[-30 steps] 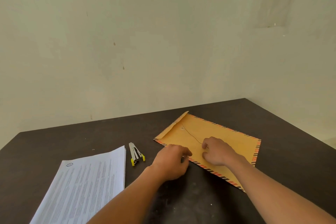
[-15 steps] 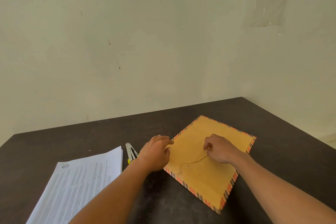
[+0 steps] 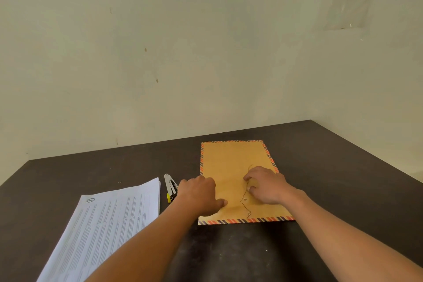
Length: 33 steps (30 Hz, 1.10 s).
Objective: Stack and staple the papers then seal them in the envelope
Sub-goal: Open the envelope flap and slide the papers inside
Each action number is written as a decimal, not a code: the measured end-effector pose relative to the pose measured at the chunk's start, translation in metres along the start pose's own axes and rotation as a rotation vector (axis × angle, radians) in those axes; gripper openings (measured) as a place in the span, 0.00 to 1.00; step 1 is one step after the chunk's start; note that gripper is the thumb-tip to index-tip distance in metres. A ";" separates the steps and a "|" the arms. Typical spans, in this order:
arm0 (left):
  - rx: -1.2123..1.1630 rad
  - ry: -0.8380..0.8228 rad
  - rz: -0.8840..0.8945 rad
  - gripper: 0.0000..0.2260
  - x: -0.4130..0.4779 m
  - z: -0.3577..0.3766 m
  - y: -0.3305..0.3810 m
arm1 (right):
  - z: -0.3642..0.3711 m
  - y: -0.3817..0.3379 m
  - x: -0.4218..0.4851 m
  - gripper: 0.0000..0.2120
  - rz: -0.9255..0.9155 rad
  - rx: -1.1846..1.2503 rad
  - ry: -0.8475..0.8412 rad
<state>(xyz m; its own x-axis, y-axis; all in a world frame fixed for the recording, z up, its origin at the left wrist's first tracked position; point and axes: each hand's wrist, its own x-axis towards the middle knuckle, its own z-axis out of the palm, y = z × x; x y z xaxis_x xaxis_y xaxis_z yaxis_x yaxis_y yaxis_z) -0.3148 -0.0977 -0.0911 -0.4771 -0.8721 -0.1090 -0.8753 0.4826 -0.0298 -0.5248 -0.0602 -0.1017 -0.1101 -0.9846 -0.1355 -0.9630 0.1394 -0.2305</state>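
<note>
One stack of printed papers [image 3: 107, 231] lies at the near left of the dark matte bench [image 3: 343, 190]; its near end is cut off by the frame edge and the print is too small to read. One stapler [image 3: 171, 186], metal with a yellow end, lies just right of the stack, its near end hidden behind the left wrist. One tan paper envelope [image 3: 231, 162] with a red-and-blue striped border lies flat at centre. A thin dark string [image 3: 246, 209] curls near a small eyelet. Left hand [image 3: 201, 194] presses the envelope's left edge, fingers loosely curled, holding nothing. Right hand [image 3: 266, 184] rests on the envelope, fingertips pinched narrow at the string; an actual grip cannot be confirmed.
</note>
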 end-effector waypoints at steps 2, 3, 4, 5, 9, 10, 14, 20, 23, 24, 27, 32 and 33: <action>0.022 -0.007 -0.032 0.26 -0.005 -0.001 0.006 | -0.003 -0.008 -0.005 0.15 -0.035 -0.018 0.033; 0.018 -0.008 -0.044 0.27 -0.007 -0.002 0.007 | -0.004 -0.011 -0.007 0.13 -0.052 -0.022 0.028; 0.008 -0.009 -0.052 0.27 -0.008 -0.001 0.009 | -0.006 -0.014 -0.010 0.12 -0.067 -0.022 0.012; -0.003 -0.012 -0.057 0.27 -0.009 0.000 0.009 | -0.007 -0.017 -0.013 0.11 -0.079 -0.015 -0.011; -0.007 -0.057 -0.083 0.31 -0.012 0.003 0.010 | -0.017 -0.019 -0.030 0.11 -0.089 0.068 -0.138; -0.005 -0.067 -0.083 0.33 -0.014 0.004 0.011 | -0.018 -0.019 -0.036 0.12 -0.081 0.071 -0.175; -0.038 -0.018 0.000 0.34 -0.020 0.018 0.014 | -0.010 -0.014 -0.054 0.15 -0.030 0.071 -0.210; -0.180 0.047 0.122 0.26 -0.027 0.027 0.010 | 0.023 -0.005 -0.083 0.12 -0.061 0.075 0.057; -0.002 0.097 0.197 0.23 -0.031 0.025 0.010 | 0.034 -0.007 -0.092 0.13 -0.098 0.043 0.114; 0.047 0.122 0.216 0.22 -0.032 0.025 0.011 | 0.035 -0.009 -0.094 0.14 -0.096 0.035 0.105; 0.107 0.182 0.229 0.20 -0.033 0.027 0.014 | 0.031 -0.018 -0.092 0.16 -0.059 0.044 0.041; 0.065 0.215 0.241 0.18 -0.030 0.028 0.010 | 0.030 -0.032 -0.084 0.15 0.066 0.173 0.028; 0.047 0.214 0.244 0.18 -0.030 0.028 0.008 | 0.031 -0.035 -0.082 0.14 0.083 0.180 0.049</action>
<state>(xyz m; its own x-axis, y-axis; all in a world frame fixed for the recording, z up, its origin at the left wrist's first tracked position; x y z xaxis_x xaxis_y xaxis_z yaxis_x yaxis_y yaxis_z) -0.3053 -0.0660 -0.1155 -0.6824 -0.7251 0.0922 -0.7309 0.6784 -0.0750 -0.4746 0.0194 -0.1125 -0.2034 -0.9722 -0.1155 -0.8912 0.2327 -0.3894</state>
